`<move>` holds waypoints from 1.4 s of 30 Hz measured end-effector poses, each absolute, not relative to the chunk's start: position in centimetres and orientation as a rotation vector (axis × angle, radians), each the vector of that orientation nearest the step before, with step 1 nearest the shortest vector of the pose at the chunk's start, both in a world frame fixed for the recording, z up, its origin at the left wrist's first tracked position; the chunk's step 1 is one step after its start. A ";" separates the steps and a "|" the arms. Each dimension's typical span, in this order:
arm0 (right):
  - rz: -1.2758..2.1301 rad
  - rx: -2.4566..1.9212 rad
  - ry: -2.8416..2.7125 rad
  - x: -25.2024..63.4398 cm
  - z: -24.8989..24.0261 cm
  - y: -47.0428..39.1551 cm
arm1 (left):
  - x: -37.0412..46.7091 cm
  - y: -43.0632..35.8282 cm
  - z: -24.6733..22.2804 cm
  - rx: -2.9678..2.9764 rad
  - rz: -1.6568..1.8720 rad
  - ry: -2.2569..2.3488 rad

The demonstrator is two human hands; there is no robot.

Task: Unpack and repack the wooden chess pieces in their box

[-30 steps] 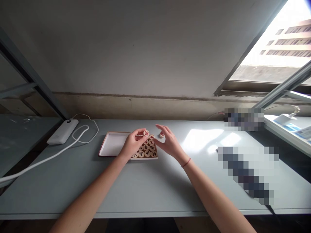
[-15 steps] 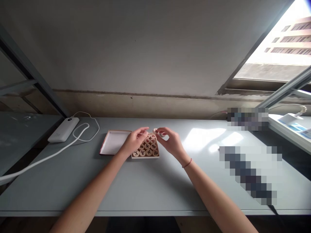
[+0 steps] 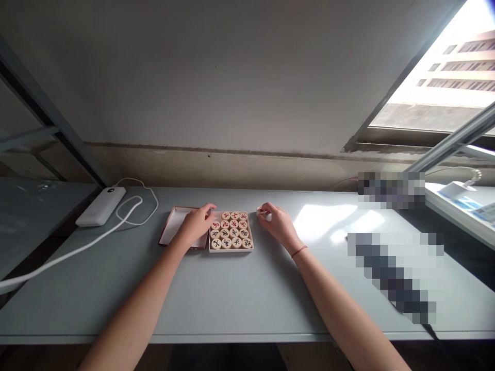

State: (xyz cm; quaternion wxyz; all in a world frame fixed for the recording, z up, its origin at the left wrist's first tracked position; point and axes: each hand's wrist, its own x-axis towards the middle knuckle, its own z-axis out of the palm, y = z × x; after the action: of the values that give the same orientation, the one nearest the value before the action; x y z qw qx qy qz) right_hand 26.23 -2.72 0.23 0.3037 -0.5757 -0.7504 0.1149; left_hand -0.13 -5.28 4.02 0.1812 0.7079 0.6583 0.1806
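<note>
Frame centre, I count fifteen pieces (image 3: pixel 236 242) in the box (image 3: pixel 232 251) — another piece (image 3: pixel 259 211) outside, pinched by my right hand (image 3: pixel 279 225); left hand (image 3: pixel 194 225) loosely spread.

A grey table (image 3: pixel 232 293) bears a box of round pieces (image 3: pixel 231 250), an open lid (image 3: pixel 172 233) and a white power bank (image 3: pixel 101 207)

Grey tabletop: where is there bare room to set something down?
Bare tabletop: in front of the box, between left forearm and right forearm; also between left forearm and white cable. Crowded: around the box, lid, left hand and right hand.
</note>
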 end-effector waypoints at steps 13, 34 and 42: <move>-0.048 -1.539 -2.103 25.5 -1.6 1.2 | 0.5 -5.2 3.7 1.976 0.564 1.862; 0.058 -1.506 -1.992 25.7 -2.0 2.1 | 0.7 -5.0 2.8 1.993 0.609 1.891; 0.067 -1.525 -1.986 25.9 -2.3 2.4 | 0.7 -5.1 3.0 1.979 0.645 1.890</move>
State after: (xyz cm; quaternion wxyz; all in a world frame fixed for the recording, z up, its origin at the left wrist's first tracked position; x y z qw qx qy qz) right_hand 25.86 2.41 -2.30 0.3128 -0.5783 -0.7531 0.0255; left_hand 0.71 -5.09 2.97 0.1644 0.6943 0.6631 0.2263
